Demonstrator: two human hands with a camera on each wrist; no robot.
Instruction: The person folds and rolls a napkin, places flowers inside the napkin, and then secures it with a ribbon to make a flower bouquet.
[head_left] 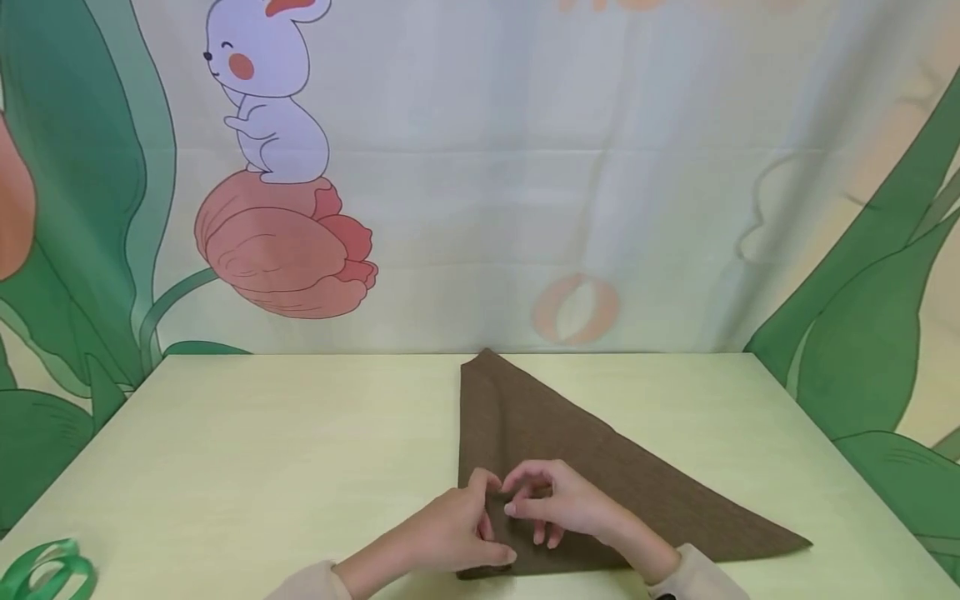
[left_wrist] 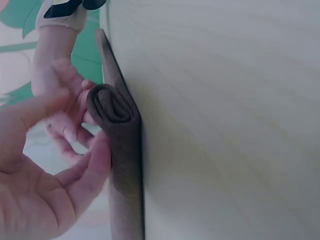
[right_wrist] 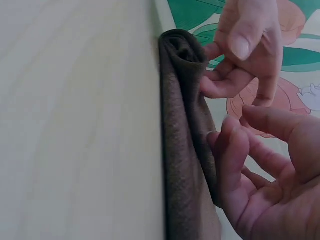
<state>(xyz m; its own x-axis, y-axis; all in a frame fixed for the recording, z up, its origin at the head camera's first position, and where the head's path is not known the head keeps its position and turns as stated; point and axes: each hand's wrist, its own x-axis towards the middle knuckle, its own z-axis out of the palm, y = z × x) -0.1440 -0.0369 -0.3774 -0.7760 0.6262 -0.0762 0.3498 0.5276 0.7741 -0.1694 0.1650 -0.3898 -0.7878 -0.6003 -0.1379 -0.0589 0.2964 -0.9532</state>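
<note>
A brown cloth (head_left: pixel 555 417) lies on the table as a large triangle, its long slanting edge to the right. Near its front left corner, the layers wind into a roll whose spiral end (left_wrist: pixel 116 106) faces the left wrist view. Over that corner, my left hand (head_left: pixel 467 518) touches the roll with bent fingertips, its thumb held apart. Just to the right, my right hand (head_left: pixel 562 504) hovers close over the cloth. In the right wrist view its fingertips (right_wrist: pixel 222 142) rest against the roll's upper side, fingers loosely bent. Both hands almost meet at the fingertips.
The pale wooden table (head_left: pixel 315 450) reaches back to a printed curtain (head_left: pixel 465 183) with a rabbit and tulip. A loop of green ribbon (head_left: pixel 82 571) lies at the front left corner. The cloth's right tip stretches toward the table's right side.
</note>
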